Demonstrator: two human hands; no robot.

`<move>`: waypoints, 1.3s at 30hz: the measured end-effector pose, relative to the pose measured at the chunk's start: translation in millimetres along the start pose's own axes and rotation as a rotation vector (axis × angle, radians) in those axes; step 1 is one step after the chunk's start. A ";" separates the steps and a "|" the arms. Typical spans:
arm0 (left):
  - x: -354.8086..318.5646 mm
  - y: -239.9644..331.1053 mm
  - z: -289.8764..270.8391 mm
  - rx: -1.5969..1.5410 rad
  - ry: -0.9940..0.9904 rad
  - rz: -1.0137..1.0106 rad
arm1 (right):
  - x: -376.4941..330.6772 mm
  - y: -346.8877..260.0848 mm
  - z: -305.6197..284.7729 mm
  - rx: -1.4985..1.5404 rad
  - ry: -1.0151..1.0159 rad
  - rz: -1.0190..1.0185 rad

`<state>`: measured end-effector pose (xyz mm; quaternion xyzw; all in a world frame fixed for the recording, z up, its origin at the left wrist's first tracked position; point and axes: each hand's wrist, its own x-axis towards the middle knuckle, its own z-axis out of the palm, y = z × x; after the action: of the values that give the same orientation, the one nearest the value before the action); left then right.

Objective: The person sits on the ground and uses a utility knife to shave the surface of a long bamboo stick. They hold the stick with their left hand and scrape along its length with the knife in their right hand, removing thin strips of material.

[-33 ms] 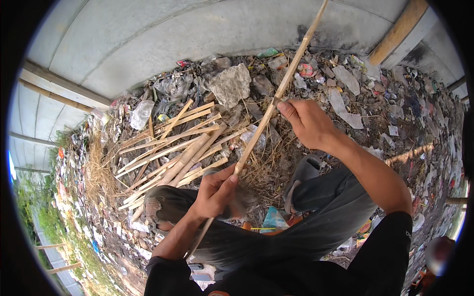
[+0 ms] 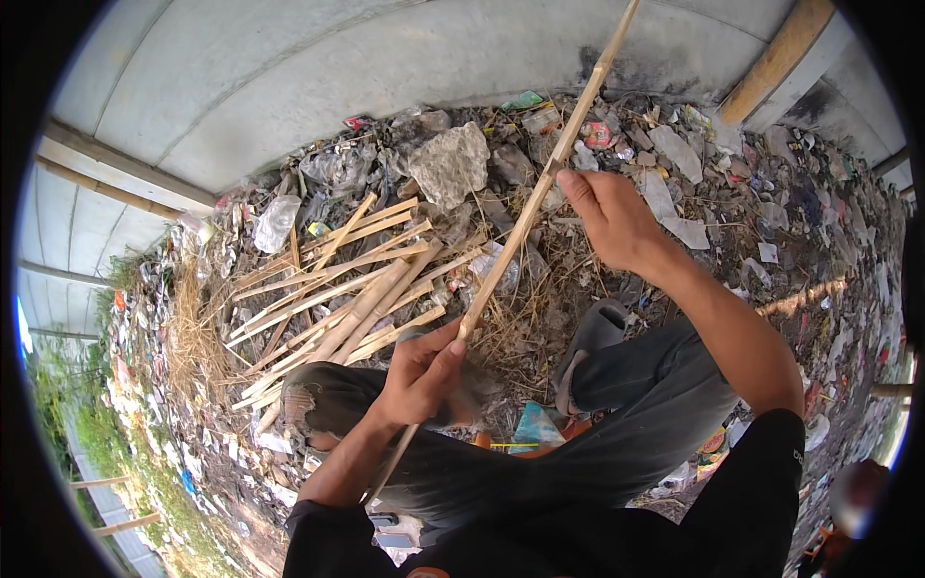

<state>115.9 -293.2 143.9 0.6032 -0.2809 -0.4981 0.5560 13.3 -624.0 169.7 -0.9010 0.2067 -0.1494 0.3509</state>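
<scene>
A long, pale bamboo strip (image 2: 511,258) slants from beside my left forearm up toward the grey wall. My left hand (image 2: 420,374) is closed around its lower part, thumb lying along the strip. Farther up, my right hand (image 2: 617,223) is closed, its thumb tip at the strip's right edge. A small dark edge (image 2: 555,167) crosses the strip at those fingertips; what it belongs to is hidden. Left of the strip, a pile of split bamboo pieces (image 2: 361,306) lies on the ground, some crossing others.
A large pale rock (image 2: 450,166) lies beyond the pile, near the wall (image 2: 318,87). Plastic scraps and stones litter the ground (image 2: 713,289). Dry straw (image 2: 198,323) lies left of the pile. My bent legs (image 2: 617,405) are close below my hands. A wooden post (image 2: 779,63) leans at the upper right.
My right hand has slid a short way up along the bamboo strip, away from me, and the dark edge moved with it. My left hand and the strip have hardly moved.
</scene>
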 end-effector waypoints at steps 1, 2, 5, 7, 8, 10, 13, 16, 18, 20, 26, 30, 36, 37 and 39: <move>0.4 1.4 2.2 0.001 -0.006 0.012 | 11.7 2.4 -13.9 -0.015 0.068 0.044; 1.0 2.4 4.0 0.002 -0.011 0.025 | 10.7 0.1 -14.6 -0.056 0.073 0.073; 4.7 5.4 6.0 -0.018 0.002 0.004 | -22.4 -23.1 16.6 -0.039 -0.060 -0.109; 3.1 -1.2 4.1 0.003 0.013 0.005 | -32.8 -25.3 33.1 -0.015 -0.078 -0.085; 1.2 -3.9 2.0 0.015 0.022 0.001 | -28.6 -25.6 28.4 -0.023 -0.106 -0.077; 1.3 -5.3 1.5 0.018 0.025 0.034 | -15.0 -24.1 17.8 -0.053 -0.081 -0.051; 1.7 1.6 0.9 -0.040 0.008 0.017 | -2.0 -25.2 1.9 0.025 -0.058 0.091; 3.5 1.5 -0.4 -0.071 -0.002 0.006 | -37.8 -35.4 35.3 0.063 -0.109 -0.084; 4.0 -1.0 -1.8 -0.059 0.010 0.016 | -33.8 -35.8 32.2 0.042 -0.154 -0.071; 4.6 3.1 2.4 -0.036 0.039 0.025 | -18.0 -32.7 21.4 0.033 -0.161 -0.047; 6.4 2.9 -0.4 -0.038 0.001 0.022 | -47.9 -52.0 40.8 0.072 -0.317 -0.058; 7.1 6.7 -0.3 -0.077 0.031 -0.016 | -24.7 -49.8 29.3 0.094 -0.224 -0.037; 11.1 3.2 0.4 -0.064 0.013 -0.024 | -50.5 -49.9 53.1 0.197 -0.310 -0.077; 12.1 6.5 1.4 -0.068 0.015 -0.035 | -48.6 -51.5 50.6 0.207 -0.341 -0.061; 11.5 8.5 2.5 -0.084 0.014 -0.049 | -46.7 -49.5 51.0 0.307 -0.424 0.011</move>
<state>119.4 -306.4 148.9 0.5895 -0.2409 -0.5187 0.5704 7.1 -539.6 162.1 -0.8472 0.1083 0.0149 0.5199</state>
